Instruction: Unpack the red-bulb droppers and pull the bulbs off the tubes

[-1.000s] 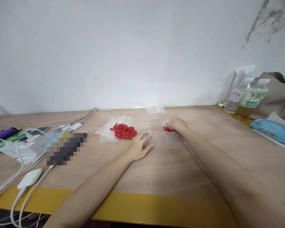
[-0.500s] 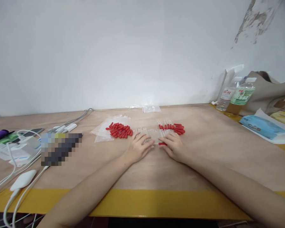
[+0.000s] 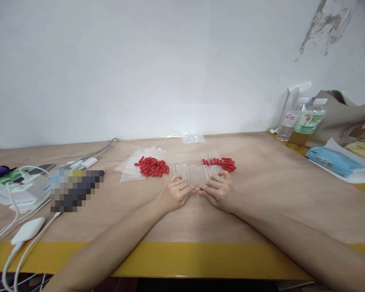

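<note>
My left hand (image 3: 174,194) and my right hand (image 3: 220,191) meet fingertip to fingertip at the near edge of a row of clear thin tubes (image 3: 196,172) lying on the wooden table (image 3: 261,202). The left fingers are curled and pinch a clear tube. Between the right fingers a bit of a red rubber cap (image 3: 201,189) shows. A loose pile of red caps (image 3: 152,166) lies left of the tubes on clear plastic bags (image 3: 130,167). Tubes with red caps fitted (image 3: 223,163) lie behind my right hand.
Chargers, white cables (image 3: 21,237) and a blurred-out item (image 3: 74,190) crowd the left side. A small clear bag (image 3: 194,139) lies by the wall. Two bottles (image 3: 304,121), a beige bag (image 3: 346,117) and a blue packet (image 3: 334,160) sit at the right. A yellow strip (image 3: 182,259) edges the table.
My right hand came back from the capped tubes with a red cap and drew toward me. Both hands have closed in and now touch at the fingertips.
</note>
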The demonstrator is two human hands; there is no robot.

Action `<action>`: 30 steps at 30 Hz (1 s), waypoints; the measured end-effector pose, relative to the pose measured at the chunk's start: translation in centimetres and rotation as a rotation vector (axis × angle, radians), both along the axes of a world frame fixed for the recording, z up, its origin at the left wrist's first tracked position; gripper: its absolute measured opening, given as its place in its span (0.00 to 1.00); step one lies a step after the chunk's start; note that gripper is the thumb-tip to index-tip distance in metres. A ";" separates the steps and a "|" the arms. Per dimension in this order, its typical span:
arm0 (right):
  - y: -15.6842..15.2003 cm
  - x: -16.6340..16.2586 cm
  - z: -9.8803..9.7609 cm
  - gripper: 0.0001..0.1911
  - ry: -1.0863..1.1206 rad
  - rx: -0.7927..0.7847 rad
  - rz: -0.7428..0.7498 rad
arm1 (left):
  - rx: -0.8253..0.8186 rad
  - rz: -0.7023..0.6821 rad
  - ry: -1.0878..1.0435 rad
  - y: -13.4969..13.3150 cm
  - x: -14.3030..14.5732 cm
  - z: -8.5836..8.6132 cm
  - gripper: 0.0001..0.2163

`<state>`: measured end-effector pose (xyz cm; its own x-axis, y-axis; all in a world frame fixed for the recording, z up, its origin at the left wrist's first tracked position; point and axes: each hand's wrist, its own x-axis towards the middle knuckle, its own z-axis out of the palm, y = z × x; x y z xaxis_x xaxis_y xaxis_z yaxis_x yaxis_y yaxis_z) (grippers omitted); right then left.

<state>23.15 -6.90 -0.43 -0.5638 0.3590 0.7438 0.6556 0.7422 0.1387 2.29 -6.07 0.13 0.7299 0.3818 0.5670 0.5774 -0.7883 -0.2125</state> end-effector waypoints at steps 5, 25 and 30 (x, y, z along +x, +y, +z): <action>-0.1 0.3 0.1 0.08 -0.027 0.116 -0.019 | -0.053 -0.013 -0.047 -0.4 -0.2 0.2 0.09; 7.4 8.1 4.3 0.13 0.520 -0.547 -0.479 | -0.211 0.331 -0.244 3.0 -1.7 2.3 0.15; 11.3 10.0 3.4 0.14 0.575 -0.807 -0.551 | -0.190 0.306 -0.143 4.2 0.9 1.3 0.16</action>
